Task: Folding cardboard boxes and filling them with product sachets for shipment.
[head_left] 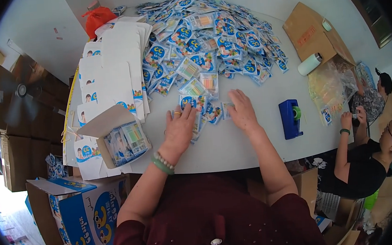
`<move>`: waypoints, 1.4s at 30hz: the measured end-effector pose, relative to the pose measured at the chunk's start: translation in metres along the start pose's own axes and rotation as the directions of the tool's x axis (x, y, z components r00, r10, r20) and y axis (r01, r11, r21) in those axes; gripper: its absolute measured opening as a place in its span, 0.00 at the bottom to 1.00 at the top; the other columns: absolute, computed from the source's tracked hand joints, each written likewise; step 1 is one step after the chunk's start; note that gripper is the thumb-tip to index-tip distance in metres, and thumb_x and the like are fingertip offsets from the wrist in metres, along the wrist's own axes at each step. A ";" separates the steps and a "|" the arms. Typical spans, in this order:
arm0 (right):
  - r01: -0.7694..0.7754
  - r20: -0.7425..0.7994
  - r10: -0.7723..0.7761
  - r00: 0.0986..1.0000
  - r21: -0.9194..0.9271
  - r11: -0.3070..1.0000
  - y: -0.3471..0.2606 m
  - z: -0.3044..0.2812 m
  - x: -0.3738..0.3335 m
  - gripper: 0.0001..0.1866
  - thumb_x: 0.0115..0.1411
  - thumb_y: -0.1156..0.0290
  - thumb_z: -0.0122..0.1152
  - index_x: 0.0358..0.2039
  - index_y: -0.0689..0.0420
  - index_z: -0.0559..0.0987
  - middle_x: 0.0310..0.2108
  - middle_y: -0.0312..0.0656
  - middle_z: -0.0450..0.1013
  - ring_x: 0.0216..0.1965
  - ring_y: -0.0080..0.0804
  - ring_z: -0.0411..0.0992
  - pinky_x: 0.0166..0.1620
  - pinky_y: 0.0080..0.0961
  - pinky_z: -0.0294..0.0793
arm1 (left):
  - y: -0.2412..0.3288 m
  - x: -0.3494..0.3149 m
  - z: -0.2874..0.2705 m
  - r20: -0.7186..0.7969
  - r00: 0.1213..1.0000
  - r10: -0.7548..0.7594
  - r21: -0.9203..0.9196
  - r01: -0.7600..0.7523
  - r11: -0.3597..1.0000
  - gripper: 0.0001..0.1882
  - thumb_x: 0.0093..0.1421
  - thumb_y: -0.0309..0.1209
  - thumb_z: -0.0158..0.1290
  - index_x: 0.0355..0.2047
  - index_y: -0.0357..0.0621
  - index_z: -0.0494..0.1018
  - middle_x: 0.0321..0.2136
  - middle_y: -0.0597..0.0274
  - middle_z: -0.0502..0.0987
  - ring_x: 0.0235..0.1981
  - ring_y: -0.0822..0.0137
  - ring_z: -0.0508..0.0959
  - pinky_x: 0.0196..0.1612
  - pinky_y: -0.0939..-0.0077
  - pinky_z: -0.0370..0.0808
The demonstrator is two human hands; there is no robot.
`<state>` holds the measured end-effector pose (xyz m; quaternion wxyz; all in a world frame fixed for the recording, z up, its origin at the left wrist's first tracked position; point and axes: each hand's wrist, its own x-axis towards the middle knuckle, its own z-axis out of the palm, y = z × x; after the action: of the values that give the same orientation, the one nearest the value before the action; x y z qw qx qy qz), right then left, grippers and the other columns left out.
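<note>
Nearest you, below the white box (107, 153), sits a blue carton (89, 220), flaps raised. The box holds packets (127, 140). To its right, your left hand (181, 129) lies flat on loose packets (213, 115), blue-and-white with clear windows; your right hand (243, 111), fingers extended, grips nothing beside them. Beyond the box, rightward, rises a packet heap (226, 47).

Packets (197, 102) partly hidden by hands (179, 131)

"How's the light?"
"Bright and even across the counter (222, 150), shadows soft; the far left edge burns out to white."
"Any blur?"
"The fan (21, 90) smears; the packets (182, 35) look fairly sharp."
"And the edges?"
"Black fisheye rim, straight lines bowing near it."
</note>
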<state>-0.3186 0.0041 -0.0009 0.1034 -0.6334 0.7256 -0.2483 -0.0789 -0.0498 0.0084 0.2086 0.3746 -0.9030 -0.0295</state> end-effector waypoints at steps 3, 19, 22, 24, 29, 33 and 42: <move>-0.071 0.008 0.075 0.997 -0.235 0.969 0.014 -0.004 -0.013 0.23 0.54 0.75 0.53 0.52 0.58 0.68 0.55 0.49 0.64 0.60 0.46 0.58 0.60 0.45 0.55 | -0.001 0.006 0.011 0.216 0.976 -0.024 -0.061 0.038 0.997 0.22 0.53 0.23 0.49 0.50 0.44 0.66 0.56 0.55 0.66 0.55 0.51 0.67 0.52 0.49 0.65; -0.335 0.235 0.262 0.936 0.819 0.465 -0.036 -0.011 -0.062 0.13 0.54 0.69 0.55 0.41 0.58 0.74 0.34 0.39 0.73 0.36 0.28 0.71 0.41 0.26 0.69 | -0.003 -0.020 -0.027 0.389 0.865 -0.317 -0.396 0.468 0.790 0.10 0.50 0.32 0.58 0.27 0.44 0.69 0.30 0.62 0.72 0.35 0.63 0.72 0.40 0.64 0.68; -0.466 0.440 0.277 0.854 0.884 0.032 -0.085 0.015 -0.065 0.09 0.57 0.68 0.54 0.35 0.60 0.73 0.34 0.34 0.73 0.35 0.21 0.69 0.38 0.25 0.68 | -0.001 -0.035 -0.007 0.442 0.757 -0.481 -0.763 0.599 0.242 0.08 0.57 0.32 0.54 0.32 0.43 0.68 0.32 0.64 0.72 0.33 0.68 0.73 0.37 0.71 0.70; -0.543 0.471 0.306 0.827 0.811 0.217 -0.105 0.040 -0.060 0.08 0.58 0.66 0.54 0.34 0.58 0.74 0.29 0.39 0.75 0.32 0.29 0.73 0.35 0.28 0.70 | 0.006 -0.037 -0.005 0.410 0.776 -0.479 -0.893 0.450 -0.034 0.08 0.61 0.33 0.52 0.36 0.43 0.69 0.34 0.65 0.73 0.34 0.70 0.74 0.36 0.74 0.71; -0.226 0.187 0.167 0.968 0.365 0.903 -0.136 0.042 -0.046 0.09 0.58 0.64 0.54 0.31 0.56 0.74 0.22 0.48 0.73 0.28 0.43 0.74 0.31 0.38 0.70 | 0.007 -0.048 -0.017 0.655 0.697 -0.292 -0.646 0.315 -0.695 0.15 0.64 0.31 0.48 0.50 0.40 0.66 0.45 0.59 0.74 0.44 0.65 0.76 0.45 0.71 0.75; -0.092 0.276 0.022 0.961 0.244 0.965 -0.120 0.037 -0.006 0.13 0.56 0.61 0.56 0.32 0.58 0.74 0.27 0.48 0.75 0.30 0.49 0.73 0.33 0.43 0.70 | -0.008 -0.057 -0.011 0.669 0.555 -0.495 -0.720 0.319 -0.616 0.15 0.63 0.28 0.48 0.50 0.40 0.67 0.43 0.59 0.76 0.42 0.64 0.77 0.46 0.67 0.76; 0.069 0.153 -0.013 0.988 -0.369 0.927 -0.080 0.051 0.068 0.11 0.47 0.68 0.60 0.33 0.56 0.75 0.32 0.45 0.73 0.37 0.45 0.72 0.42 0.44 0.67 | -0.012 -0.062 -0.011 0.728 0.525 -0.441 -0.671 0.413 -0.617 0.14 0.61 0.24 0.49 0.48 0.39 0.69 0.41 0.59 0.77 0.39 0.65 0.78 0.43 0.68 0.77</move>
<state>-0.2367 -0.0793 0.0057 0.0292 -0.6732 0.7364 -0.0601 -0.0276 -0.0144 -0.0060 0.3683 0.4468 -0.1885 -0.7932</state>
